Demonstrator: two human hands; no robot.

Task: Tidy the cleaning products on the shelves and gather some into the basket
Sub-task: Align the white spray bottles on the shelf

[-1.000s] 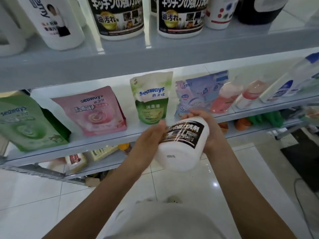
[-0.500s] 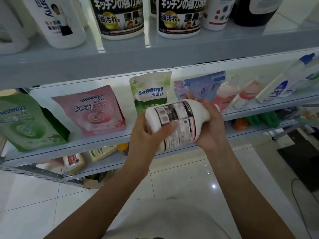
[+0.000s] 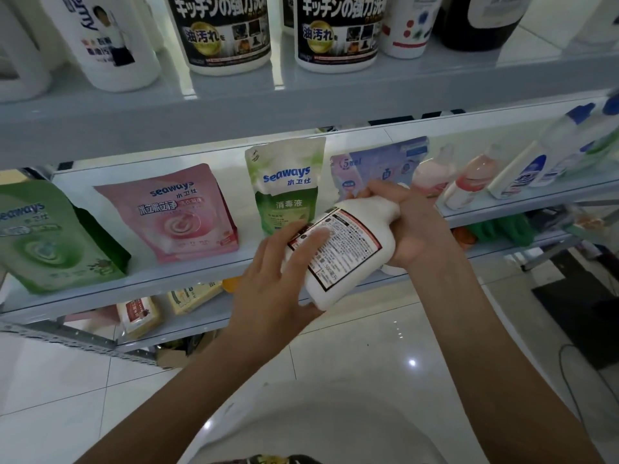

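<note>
White bottle [image 3: 346, 252] tilted, label up, before middle shelf [image 3: 150, 281] | left hand [image 3: 268, 283] grips base | right hand [image 3: 415, 226] grips neck

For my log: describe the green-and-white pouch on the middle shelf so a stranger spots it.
On the grey middle shelf, under the black-labelled white bottles, the green-and-white soft pouch stands near the centre. A wider pink pouch sits left, a pale purple pouch right; it alone is narrow, white above and green below.
</note>
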